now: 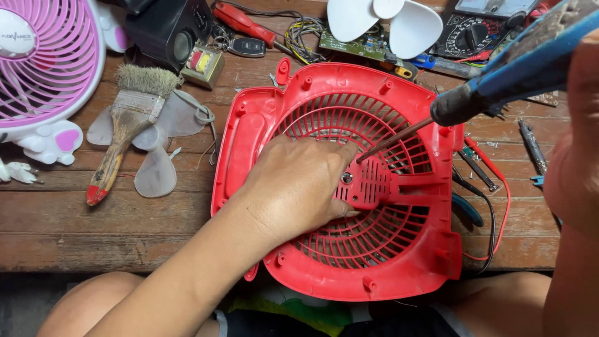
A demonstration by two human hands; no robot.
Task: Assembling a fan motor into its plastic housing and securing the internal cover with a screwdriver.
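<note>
Both hands at work on a red fan grille housing (337, 181) lying flat on the wooden counter (56, 218), near edge overhanging toward the person's lap. Left hand (296, 184) palm down, fingers spread over the grille's left-centre ribs, pressing on it; thumb tip close beside the small hub plate with a screw head. Nothing gripped in it. Right hand (574, 131) enters from the right edge, mostly out of frame and blurred; closed around the blue handle of a soldering iron (499, 81). Iron slants down from upper right, its thin tip touching the hub plate at the grille centre, just right of the left thumb.

Left of the housing: worn paintbrush (125, 125) with red-tipped handle, lying over a translucent fan blade (156, 162). Far left: pink-and-white fan guard (43, 68), partly cut off. Far, behind the brush: black speaker box (168, 31), small transformer (203, 65), car key fob (248, 45), red-handled screwdriver (246, 22).

Far centre: white fan blade (387, 25) resting over a green circuit board (355, 45) with bundled wires. Far right: multimeter (477, 31), partly hidden by the iron. Right of the housing: red and black leads (499, 206) trailing to the near edge, blue-handled pliers (468, 209) half under the housing.
</note>
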